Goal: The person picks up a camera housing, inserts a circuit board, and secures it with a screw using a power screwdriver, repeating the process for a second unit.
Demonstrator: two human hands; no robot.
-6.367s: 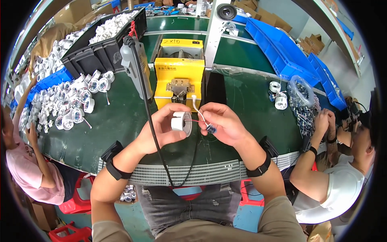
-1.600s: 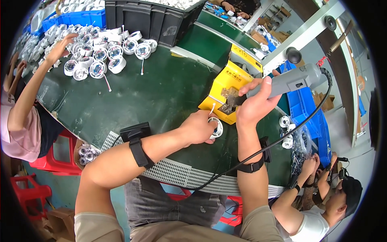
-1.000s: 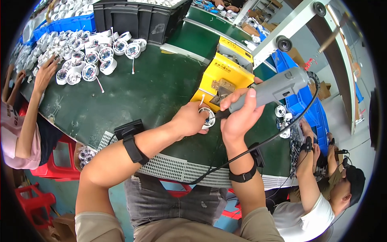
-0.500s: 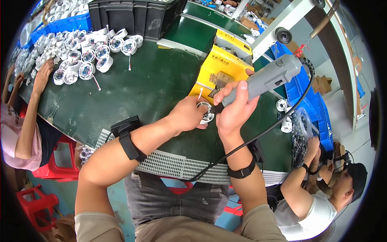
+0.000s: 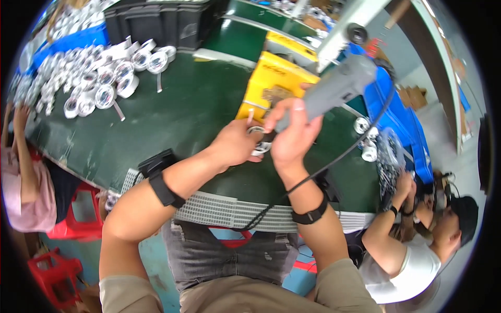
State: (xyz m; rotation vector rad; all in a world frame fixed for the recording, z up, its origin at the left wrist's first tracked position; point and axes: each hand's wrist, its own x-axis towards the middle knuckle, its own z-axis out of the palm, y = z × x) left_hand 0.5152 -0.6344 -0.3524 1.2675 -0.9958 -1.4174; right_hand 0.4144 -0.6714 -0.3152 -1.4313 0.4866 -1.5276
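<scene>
My left hand (image 5: 234, 143) is closed around a small white round housing (image 5: 260, 149) above the green table. A thin light strip or lead stands up from the housing beside my fingers. In my right hand (image 5: 293, 136) is a grey electric screwdriver (image 5: 342, 86), gripped near its front end and slanting up to the right. Its dark tip meets the housing, or comes very close; blur and my fingers hide the exact contact. A black cable (image 5: 347, 156) runs from the tool's rear end down across my right forearm. Just beyond my hands stands a yellow box-shaped machine (image 5: 271, 78).
Many white round housings (image 5: 106, 95) lie piled at the far left, before a black crate (image 5: 162, 26) and a blue bin (image 5: 70, 43). Blue trays (image 5: 399, 125) and a bag of small parts (image 5: 389, 151) sit at right. Co-workers sit at both sides.
The whole view has shifted slightly and blurred. My hands keep the housing and screwdriver together. The left co-worker's arm has drawn back from the piled housings toward the far left edge.
</scene>
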